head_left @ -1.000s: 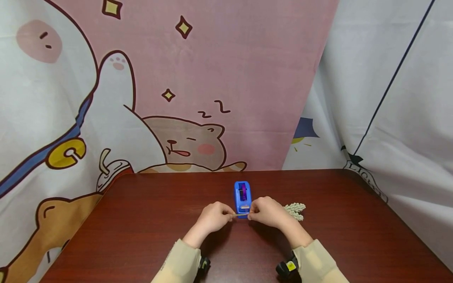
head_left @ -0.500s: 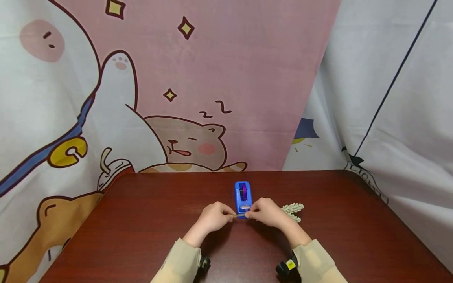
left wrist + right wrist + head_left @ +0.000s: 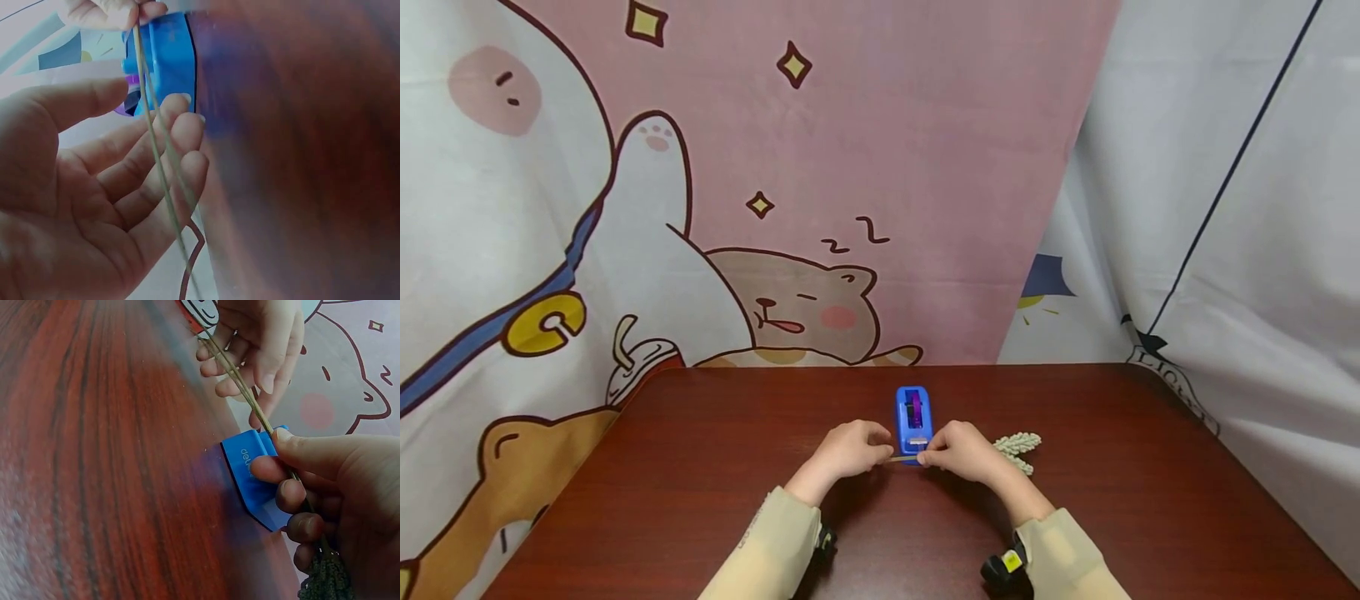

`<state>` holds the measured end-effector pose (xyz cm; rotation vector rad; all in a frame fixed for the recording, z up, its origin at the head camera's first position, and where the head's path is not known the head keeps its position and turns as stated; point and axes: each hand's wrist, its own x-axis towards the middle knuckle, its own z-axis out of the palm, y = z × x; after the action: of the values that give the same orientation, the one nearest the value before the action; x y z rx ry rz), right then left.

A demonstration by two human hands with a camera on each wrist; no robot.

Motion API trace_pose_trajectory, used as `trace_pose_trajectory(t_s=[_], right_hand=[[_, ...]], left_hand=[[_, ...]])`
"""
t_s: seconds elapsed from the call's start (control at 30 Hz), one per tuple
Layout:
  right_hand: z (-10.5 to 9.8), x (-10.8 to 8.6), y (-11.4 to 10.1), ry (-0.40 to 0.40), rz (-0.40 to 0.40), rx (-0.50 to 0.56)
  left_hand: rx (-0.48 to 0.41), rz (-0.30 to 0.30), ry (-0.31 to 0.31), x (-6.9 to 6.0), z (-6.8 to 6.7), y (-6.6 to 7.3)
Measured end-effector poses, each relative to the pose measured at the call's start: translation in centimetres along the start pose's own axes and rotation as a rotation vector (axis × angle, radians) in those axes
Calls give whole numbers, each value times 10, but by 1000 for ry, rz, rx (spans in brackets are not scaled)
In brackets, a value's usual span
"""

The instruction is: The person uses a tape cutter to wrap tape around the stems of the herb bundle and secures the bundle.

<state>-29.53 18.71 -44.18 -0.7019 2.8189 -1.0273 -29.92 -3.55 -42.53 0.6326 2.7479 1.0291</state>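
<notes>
My right hand pinches thin straw-coloured stems between thumb and fingers. Knobbly pale green heads of the same plant sprigs stick out on the far side of that hand, towards the right. Across from it is my left hand, its thumb parted from loosely bent fingers. In the left wrist view the stems run in front of the left fingers; whether they touch is unclear. A blue tape dispenser with a purple roll stands on the table just beyond both hands, its near end behind the stems.
The reddish-brown wooden table reaches back to a printed cartoon cloth. White fabric hangs at the right side. Black devices sit at both wrists, including one below the right sleeve.
The left thumb and fingers have come off the stems and spread apart. The right hand, with the sprigs, has shifted slightly left. The dispenser stays where it was.
</notes>
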Motion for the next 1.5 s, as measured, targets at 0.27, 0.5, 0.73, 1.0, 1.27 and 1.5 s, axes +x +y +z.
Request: trace_pose_trajectory(t_s=[0.27, 0.5, 0.73, 1.0, 1.27, 1.5], right_hand=[[4, -2, 5, 2, 29, 12], [6, -3, 6, -1, 31, 30], [7, -3, 5, -1, 22, 40], [6, -2, 2, 2, 36, 46], [6, 0, 3, 12, 40, 44], [5, -1, 2, 22, 60, 63]], left_hand=[[-47, -24, 10, 18, -2, 4], [-256, -44, 11, 37, 4, 0], [-359, -65, 10, 47, 13, -6], [-389, -84, 36, 52, 24, -14], [-449, -94, 51, 53, 25, -16], [-451, -101, 48, 55, 24, -15]])
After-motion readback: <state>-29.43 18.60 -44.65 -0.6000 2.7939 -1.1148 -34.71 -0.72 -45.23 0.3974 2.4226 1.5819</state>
